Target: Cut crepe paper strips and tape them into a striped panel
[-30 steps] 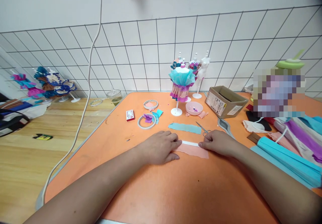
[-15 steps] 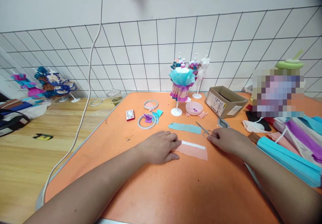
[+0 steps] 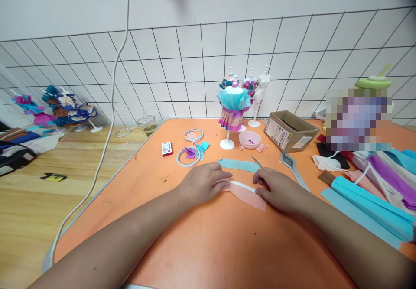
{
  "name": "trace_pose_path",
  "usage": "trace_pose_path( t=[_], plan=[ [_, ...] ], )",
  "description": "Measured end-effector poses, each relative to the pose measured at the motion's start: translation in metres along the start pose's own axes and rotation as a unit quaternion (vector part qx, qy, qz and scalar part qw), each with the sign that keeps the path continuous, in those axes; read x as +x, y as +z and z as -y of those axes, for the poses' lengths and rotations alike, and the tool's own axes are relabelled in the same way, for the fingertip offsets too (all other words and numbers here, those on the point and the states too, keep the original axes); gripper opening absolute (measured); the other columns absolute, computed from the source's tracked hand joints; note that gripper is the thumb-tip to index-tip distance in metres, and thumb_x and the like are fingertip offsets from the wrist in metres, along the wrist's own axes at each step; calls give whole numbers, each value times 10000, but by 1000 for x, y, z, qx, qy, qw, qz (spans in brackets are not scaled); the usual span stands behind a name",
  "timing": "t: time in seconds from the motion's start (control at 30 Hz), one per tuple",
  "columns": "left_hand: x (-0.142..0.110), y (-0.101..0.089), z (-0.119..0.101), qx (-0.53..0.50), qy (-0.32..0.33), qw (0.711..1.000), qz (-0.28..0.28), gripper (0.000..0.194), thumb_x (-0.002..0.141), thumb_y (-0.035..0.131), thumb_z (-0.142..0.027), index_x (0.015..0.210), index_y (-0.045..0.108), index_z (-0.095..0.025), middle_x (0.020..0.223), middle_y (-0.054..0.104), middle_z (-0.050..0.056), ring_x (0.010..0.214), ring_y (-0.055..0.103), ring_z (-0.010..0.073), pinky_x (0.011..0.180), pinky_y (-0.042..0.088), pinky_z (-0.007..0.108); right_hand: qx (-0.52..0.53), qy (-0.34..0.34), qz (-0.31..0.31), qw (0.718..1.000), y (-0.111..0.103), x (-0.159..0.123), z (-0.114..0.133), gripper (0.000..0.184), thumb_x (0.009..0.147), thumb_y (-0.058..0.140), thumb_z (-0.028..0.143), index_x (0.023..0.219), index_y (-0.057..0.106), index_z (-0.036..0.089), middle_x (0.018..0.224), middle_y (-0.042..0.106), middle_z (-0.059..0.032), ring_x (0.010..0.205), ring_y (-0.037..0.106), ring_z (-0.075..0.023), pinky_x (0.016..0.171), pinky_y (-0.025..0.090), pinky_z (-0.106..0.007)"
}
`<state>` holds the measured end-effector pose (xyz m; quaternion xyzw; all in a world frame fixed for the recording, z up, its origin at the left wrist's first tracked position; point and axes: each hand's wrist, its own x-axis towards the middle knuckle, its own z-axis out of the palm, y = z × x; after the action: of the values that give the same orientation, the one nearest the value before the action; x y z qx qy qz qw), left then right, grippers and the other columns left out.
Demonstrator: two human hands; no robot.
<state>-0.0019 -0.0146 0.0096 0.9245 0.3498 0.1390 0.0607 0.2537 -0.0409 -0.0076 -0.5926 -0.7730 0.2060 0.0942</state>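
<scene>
Lying btwn both hands [image 3: 202, 184] [image 3: 280, 189], pink strip [image 3: 249, 198], w/ white edge [image 3: 243, 186]

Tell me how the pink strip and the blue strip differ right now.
The pink strip has a white band along its far edge; the blue strip shows none. The pink strip bends in a curve, while the blue strip looks nearly straight. The pink strip is nearer the person, the blue strip farther off. Both are thin and longer than wide.

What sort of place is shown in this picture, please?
Probably a craft workspace: a miniature mannequin dressed in ruffles, scissors partly hidden by the right hand, and a pink strip of thin material.
</scene>
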Motion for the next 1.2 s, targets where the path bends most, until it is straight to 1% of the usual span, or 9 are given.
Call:
trace_pose_path(
  t=[0.1, 0.23, 0.43, 0.67, 0.73, 0.8, 0.93, 1.13, 1.2],
  plan=[
    [1, 1, 0, -2, -24, 999, -28, 321, 916, 445, -386, 1122, 641, -237, 885, 583, 57, 835, 539, 185, 730, 415, 309, -1, -11, 5, 1000, 4, -3, 5, 187, 740, 482, 111, 826, 607, 219, 837, 614, -18, 737, 545, -160, 611, 346, -253],
    [2, 6, -6, -31, -3, 999, -17, 413, 848, 539, -473, 1188, 595, -245, 1051, 571, 78, 971, 513, 226, 862, 399, 374, -2, -24, -10, 1000, 10, -7, 15, 199, 746, 460, 91, 788, 609, 216, 813, 620, -6, 713, 543, -147, 601, 330, -251],
    [1, 18, -9, -41, 10, 999, 6, 594, 800, 603, -455, 1335, 437, -258, 1253, 514, 98, 1174, 429, 276, 1003, 313, 460, -37, 16, -77, 996, 18, -7, 29, 109, 833, 502, 279, 810, 569, 197, 845, 604, -28, 731, 530, -170, 550, 293, -262],
    [2, 15, -10, -54, 5, 998, 12, 507, 863, 501, -484, 1316, 439, -265, 1335, 481, 77, 1295, 337, 273, 1101, 90, 551, -64, -118, -52, 990, 25, -6, 31, 164, 886, 427, 162, 810, 572, 182, 852, 587, -38, 797, 523, -172, 644, 343, -281],
    [2, 15, -9, -55, 0, 998, 21, 385, 856, 531, -441, 1199, 532, -266, 1282, 522, 65, 1278, 356, 273, 1093, 74, 566, -73, -135, -62, 986, 24, -6, 32, 177, 899, 410, 160, 824, 569, 183, 859, 585, -40, 822, 522, -180, 667, 353, -290],
    [2, 15, -8, -61, -10, 998, 27, 264, 822, 592, -398, 1045, 591, -255, 1186, 570, 51, 1212, 420, 262, 1080, 88, 573, -63, -109, -76, 989, 22, -8, 33, 148, 903, 432, 214, 856, 571, 192, 884, 588, -40, 849, 524, -190, 684, 365, -298],
    [2, 14, -6, -76, -24, 997, 15, 176, 768, 660, -344, 876, 591, -224, 1071, 598, 29, 1101, 486, 231, 1072, 121, 543, -21, -61, -72, 995, 20, -11, 31, 130, 830, 563, 325, 895, 570, 213, 964, 581, -35, 906, 524, -209, 714, 385, -309],
    [1, 12, -9, -100, 15, 995, 11, 461, 794, 615, -441, 1198, 532, -235, 1122, 589, 79, 1100, 483, 238, 1049, 213, 452, 55, -73, -18, 996, 15, -11, 33, 75, 806, 558, 265, 758, 569, 208, 907, 594, -23, 845, 544, -176, 694, 385, -280],
    [0, 12, -9, -99, 0, 995, 11, 418, 791, 602, -487, 1125, 586, -237, 1114, 596, 72, 1102, 483, 244, 1059, 172, 470, 48, -78, -26, 995, 13, -12, 35, 86, 826, 530, 267, 762, 550, 213, 821, 606, -8, 771, 540, -168, 634, 365, -269]
  ],
)
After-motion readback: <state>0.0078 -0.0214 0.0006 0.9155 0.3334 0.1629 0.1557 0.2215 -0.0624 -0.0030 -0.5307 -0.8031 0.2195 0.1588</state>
